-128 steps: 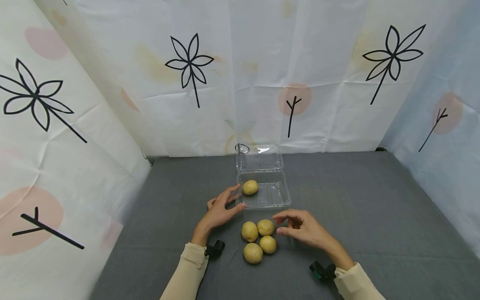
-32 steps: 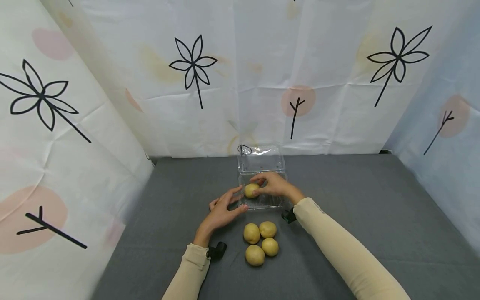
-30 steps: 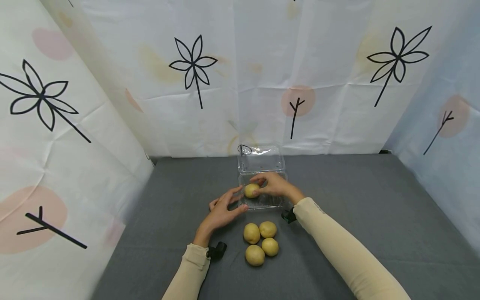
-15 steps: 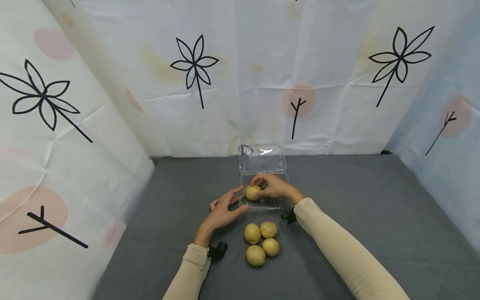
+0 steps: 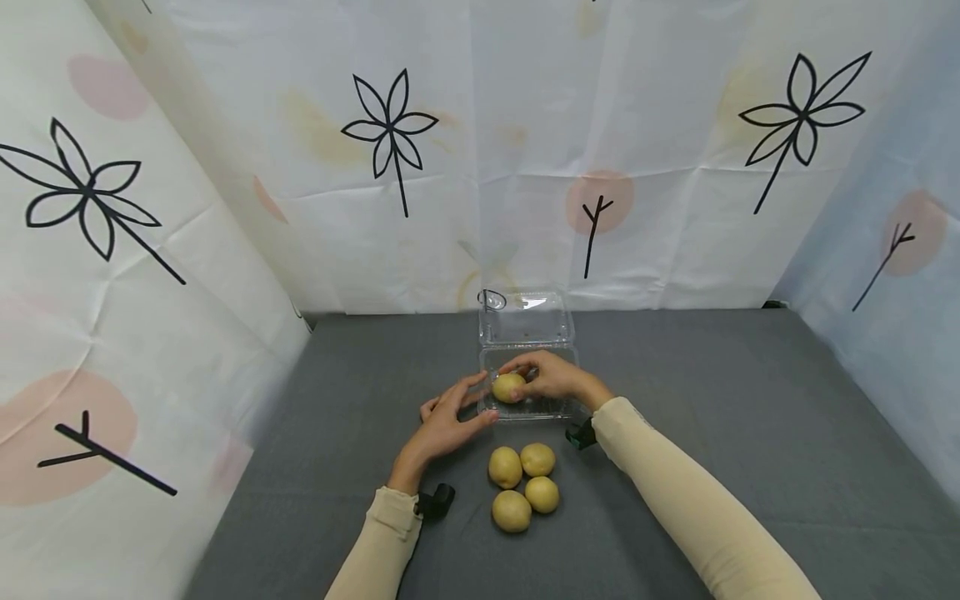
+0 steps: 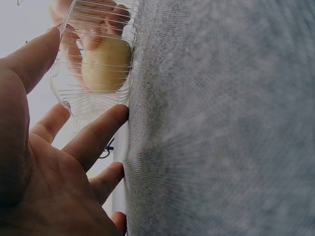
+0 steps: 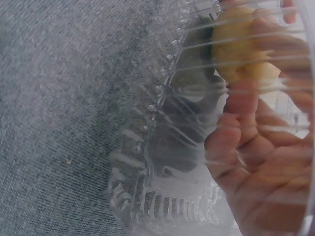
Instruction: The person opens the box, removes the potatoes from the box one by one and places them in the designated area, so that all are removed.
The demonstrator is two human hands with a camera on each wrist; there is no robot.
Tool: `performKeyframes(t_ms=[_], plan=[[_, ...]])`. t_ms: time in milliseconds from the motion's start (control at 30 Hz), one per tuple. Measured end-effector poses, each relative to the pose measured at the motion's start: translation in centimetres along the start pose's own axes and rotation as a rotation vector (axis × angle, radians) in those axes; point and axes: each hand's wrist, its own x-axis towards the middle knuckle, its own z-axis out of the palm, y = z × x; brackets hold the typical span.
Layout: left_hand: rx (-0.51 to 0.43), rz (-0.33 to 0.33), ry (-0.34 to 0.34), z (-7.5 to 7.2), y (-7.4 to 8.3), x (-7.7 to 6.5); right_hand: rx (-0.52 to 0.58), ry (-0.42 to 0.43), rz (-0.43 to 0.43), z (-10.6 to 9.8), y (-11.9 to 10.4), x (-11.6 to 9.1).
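A clear plastic clamshell container [image 5: 555, 409] stands with its lid [image 5: 525, 323] swung up at the back. Inside, toward its left side, my right hand [image 5: 553, 375] grips a yellow potato [image 5: 507, 388] between thumb and fingers. The ribbed wall lies in front of that potato [image 7: 235, 46] and the right hand [image 7: 263, 152] in the right wrist view. My left hand [image 5: 446, 425] is spread at the container's front left corner. In the left wrist view its thumb [image 6: 37, 56] is right at the rim, and the other fingers [image 6: 101, 132] reach along the container's base.
Several more potatoes [image 5: 512, 511] sit close together on the grey tablecloth [image 5: 360, 375], in front of the container and between the forearms. A printed white curtain [image 5: 517, 150] hangs behind the table and continues along both sides.
My right hand has moved from beside the loose potatoes into the container and taken hold of the potato there. That potato has shifted slightly forward and right. The left hand keeps its place.
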Motion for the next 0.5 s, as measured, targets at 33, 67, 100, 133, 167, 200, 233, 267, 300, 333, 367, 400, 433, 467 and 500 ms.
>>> performKeyframes(t_ms=[33, 67, 100, 133, 167, 200, 233, 267, 300, 333, 367, 400, 433, 467, 500], plan=[[-0.001, 0.000, 0.000, 0.01, 0.01, 0.00, 0.001, 0.003, -0.005, 0.01, -0.01, -0.07], [-0.002, -0.001, -0.001, 0.03, 0.01, 0.00, 0.005, 0.006, -0.007, 0.01, -0.02, -0.13], [-0.002, 0.000, -0.001, 0.04, 0.02, -0.01, 0.005, 0.008, -0.008, 0.00, -0.02, -0.20], [-0.003, -0.001, -0.002, 0.04, 0.04, -0.01, 0.001, 0.010, -0.012, -0.01, -0.01, -0.25], [-0.002, 0.000, -0.002, 0.04, 0.06, -0.01, -0.004, 0.012, -0.017, -0.02, -0.01, -0.29], [-0.002, 0.000, -0.002, 0.04, 0.08, -0.01, -0.010, 0.014, -0.023, -0.03, 0.02, -0.29], [-0.004, 0.002, -0.002, 0.04, 0.11, -0.02, -0.017, 0.017, -0.028, -0.05, 0.03, -0.32], [-0.005, 0.003, -0.002, 0.04, 0.15, -0.03, -0.025, 0.020, -0.035, -0.07, 0.05, -0.33], [-0.006, 0.004, -0.001, 0.04, 0.18, -0.04, -0.034, 0.022, -0.042, -0.09, 0.06, -0.33], [-0.008, 0.006, 0.000, 0.04, 0.20, -0.04, -0.041, 0.025, -0.050, -0.11, 0.08, -0.33], [-0.008, 0.008, 0.001, 0.05, 0.18, -0.03, -0.045, 0.027, -0.053, -0.13, 0.10, -0.31], [-0.007, 0.008, 0.001, 0.06, 0.16, -0.02, -0.050, 0.029, -0.060, -0.13, 0.13, -0.30], [-0.007, 0.010, 0.002, 0.07, 0.13, 0.00, -0.054, 0.031, -0.060, -0.15, 0.12, -0.31], [-0.006, 0.010, 0.003, 0.07, 0.11, 0.02, -0.054, 0.032, -0.060, -0.16, 0.13, -0.30], [-0.004, 0.011, 0.004, 0.08, 0.06, 0.05, -0.055, 0.032, -0.061, -0.17, 0.13, -0.30]])
